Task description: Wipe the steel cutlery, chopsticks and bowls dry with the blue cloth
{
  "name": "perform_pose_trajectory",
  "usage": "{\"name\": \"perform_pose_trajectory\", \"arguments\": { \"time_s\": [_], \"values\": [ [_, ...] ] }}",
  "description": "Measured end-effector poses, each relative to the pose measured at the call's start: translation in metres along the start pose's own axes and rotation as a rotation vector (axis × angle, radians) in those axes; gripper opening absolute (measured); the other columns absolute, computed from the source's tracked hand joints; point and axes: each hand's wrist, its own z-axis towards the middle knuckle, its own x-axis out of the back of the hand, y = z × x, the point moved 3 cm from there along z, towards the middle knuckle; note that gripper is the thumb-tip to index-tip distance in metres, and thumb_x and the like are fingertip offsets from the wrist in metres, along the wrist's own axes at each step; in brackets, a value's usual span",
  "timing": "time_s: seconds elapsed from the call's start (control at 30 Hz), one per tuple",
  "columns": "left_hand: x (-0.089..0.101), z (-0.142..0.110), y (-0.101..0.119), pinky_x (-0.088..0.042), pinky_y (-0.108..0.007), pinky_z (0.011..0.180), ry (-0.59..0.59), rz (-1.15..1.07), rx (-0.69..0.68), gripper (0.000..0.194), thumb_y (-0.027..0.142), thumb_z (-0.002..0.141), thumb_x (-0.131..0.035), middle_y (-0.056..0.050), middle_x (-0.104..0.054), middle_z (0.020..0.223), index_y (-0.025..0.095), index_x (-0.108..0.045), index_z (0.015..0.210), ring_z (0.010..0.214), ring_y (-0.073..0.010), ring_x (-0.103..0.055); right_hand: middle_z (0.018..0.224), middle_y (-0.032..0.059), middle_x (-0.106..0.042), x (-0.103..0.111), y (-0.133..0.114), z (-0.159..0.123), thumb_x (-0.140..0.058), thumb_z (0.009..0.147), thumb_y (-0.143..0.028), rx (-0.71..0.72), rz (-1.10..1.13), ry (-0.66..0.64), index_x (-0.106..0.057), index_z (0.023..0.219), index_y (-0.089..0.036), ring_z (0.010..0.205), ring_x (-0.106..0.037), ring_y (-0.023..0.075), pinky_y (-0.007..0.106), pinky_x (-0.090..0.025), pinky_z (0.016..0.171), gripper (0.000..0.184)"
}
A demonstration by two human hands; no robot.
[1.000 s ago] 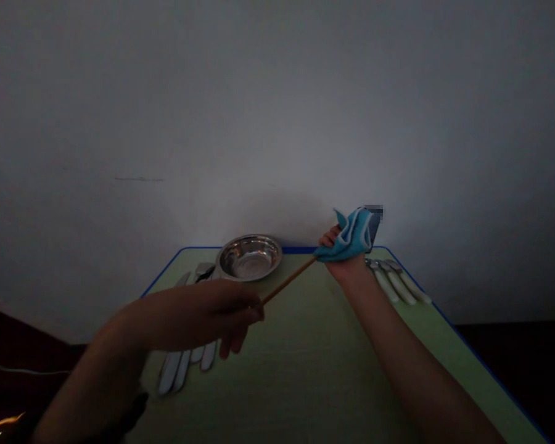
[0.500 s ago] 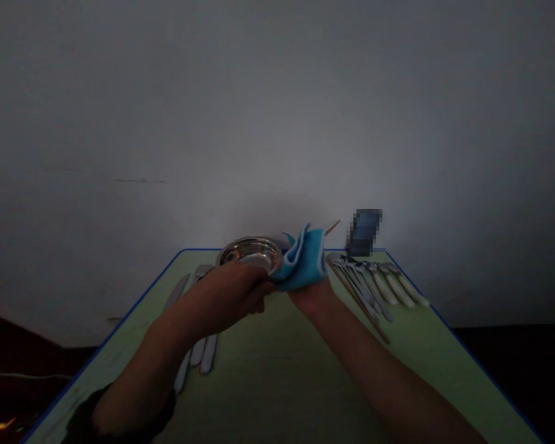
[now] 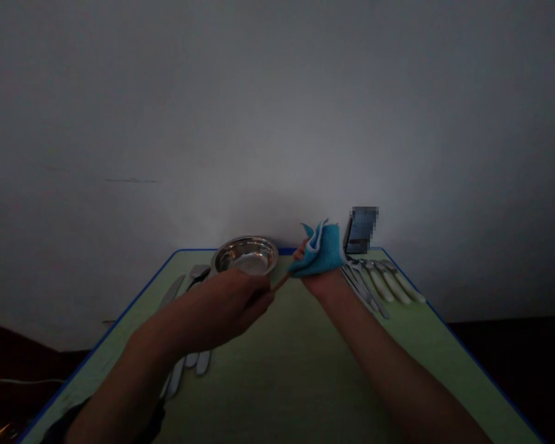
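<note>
My left hand (image 3: 222, 305) is closed around the near end of a thin wooden stick (image 3: 280, 283), likely a chopstick. The stick runs up and right into a blue cloth (image 3: 320, 254), and my right hand (image 3: 321, 279) is closed around that cloth, wrapping the far part of the stick. Both hands hover above the green table (image 3: 305, 364). Only a short piece of the stick shows between them.
A shiny metal bowl (image 3: 246, 255) stands at the table's far edge, just behind my left hand. White-handled cutlery (image 3: 383, 280) lies in a row at the right. More cutlery (image 3: 189, 361) lies at the left, partly under my left arm. A blurred dark object (image 3: 361, 229) stands at the back.
The hands pulled apart a little after being close together half a second ago, so a short piece of stick shows again. The cloth moved right, away from the bowl.
</note>
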Motion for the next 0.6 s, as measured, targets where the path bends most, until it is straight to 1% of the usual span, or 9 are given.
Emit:
{"name": "perform_pose_trajectory", "arguments": {
  "time_s": [0.1, 0.17, 0.23, 0.33, 0.4, 0.53, 0.57, 0.6],
  "values": [
    [0.008, -0.015, -0.003, -0.038, -0.026, 0.059, -0.118, -0.114, 0.019, 0.034, 0.04, 0.091, -0.035, 0.0, -0.06, 0.071, 0.021, -0.059, 0.077, 0.066, -0.0141, -0.057, 0.034, -0.0085, -0.033, 0.013, -0.022, 0.011, -0.023, 0.091, -0.043, 0.059, 0.044, 0.038, -0.031, 0.053, -0.022, 0.029, -0.031, 0.0076, 0.018, -0.026, 0.032, 0.045],
    [0.013, -0.022, -0.006, -0.039, -0.024, 0.059, -0.159, -0.164, 0.048, 0.032, 0.042, 0.09, -0.038, 0.0, -0.062, 0.075, 0.022, -0.061, 0.081, 0.066, -0.0137, -0.058, 0.034, -0.0083, -0.033, 0.021, -0.033, 0.016, -0.023, 0.091, -0.043, 0.094, 0.039, 0.043, -0.029, 0.052, -0.021, 0.029, -0.031, 0.0076, 0.018, -0.026, 0.031, 0.045],
    [0.013, -0.025, -0.01, -0.039, -0.023, 0.057, -0.194, -0.203, 0.08, 0.032, 0.043, 0.088, -0.039, 0.0, -0.062, 0.072, 0.022, -0.062, 0.081, 0.064, -0.0133, -0.058, 0.034, -0.0081, -0.032, 0.028, -0.039, 0.02, -0.024, 0.09, -0.044, 0.131, 0.031, 0.052, -0.028, 0.051, -0.021, 0.029, -0.03, 0.0077, 0.018, -0.026, 0.031, 0.045],
    [0.009, -0.023, -0.019, -0.039, -0.022, 0.053, -0.261, -0.294, 0.106, 0.033, 0.041, 0.087, -0.04, 0.001, -0.06, 0.064, 0.02, -0.061, 0.076, 0.058, -0.0124, -0.056, 0.035, -0.0082, -0.034, 0.033, -0.04, 0.023, -0.028, 0.089, -0.045, 0.177, 0.028, 0.062, -0.027, 0.052, -0.021, 0.03, -0.031, 0.0075, 0.018, -0.027, 0.032, 0.044],
    [0.006, -0.02, -0.026, -0.04, -0.021, 0.052, -0.245, -0.331, 0.116, 0.033, 0.041, 0.087, -0.039, 0.001, -0.059, 0.062, 0.019, -0.061, 0.077, 0.057, -0.0121, -0.056, 0.036, -0.0086, -0.035, 0.034, -0.035, 0.023, -0.031, 0.087, -0.048, 0.198, 0.034, 0.055, -0.026, 0.052, -0.021, 0.031, -0.031, 0.0073, 0.018, -0.028, 0.032, 0.044],
    [0.005, -0.015, -0.036, -0.04, -0.023, 0.055, -0.073, -0.241, 0.144, 0.035, 0.046, 0.085, -0.039, -0.001, -0.06, 0.068, 0.02, -0.062, 0.081, 0.061, -0.0136, -0.055, 0.035, -0.0083, -0.035, 0.028, -0.023, 0.021, -0.027, 0.086, -0.051, 0.204, 0.044, 0.058, -0.028, 0.053, -0.022, 0.03, -0.033, 0.0084, 0.019, -0.028, 0.032, 0.044],
    [0.005, -0.014, -0.036, -0.04, -0.024, 0.056, -0.054, -0.219, 0.147, 0.036, 0.047, 0.085, -0.039, -0.002, -0.061, 0.069, 0.02, -0.062, 0.08, 0.063, -0.0142, -0.055, 0.035, -0.0081, -0.035, 0.026, -0.02, 0.02, -0.024, 0.087, -0.05, 0.188, 0.037, 0.053, -0.03, 0.054, -0.022, 0.03, -0.033, 0.0088, 0.019, -0.029, 0.032, 0.044],
    [0.003, -0.012, -0.034, -0.04, -0.024, 0.057, -0.062, -0.212, 0.144, 0.038, 0.048, 0.086, -0.038, -0.002, -0.061, 0.069, 0.019, -0.061, 0.078, 0.063, -0.0146, -0.055, 0.035, -0.008, -0.036, 0.024, -0.018, 0.018, -0.022, 0.088, -0.05, 0.17, 0.023, 0.043, -0.032, 0.054, -0.022, 0.03, -0.034, 0.009, 0.019, -0.029, 0.031, 0.045]
  ]
}}
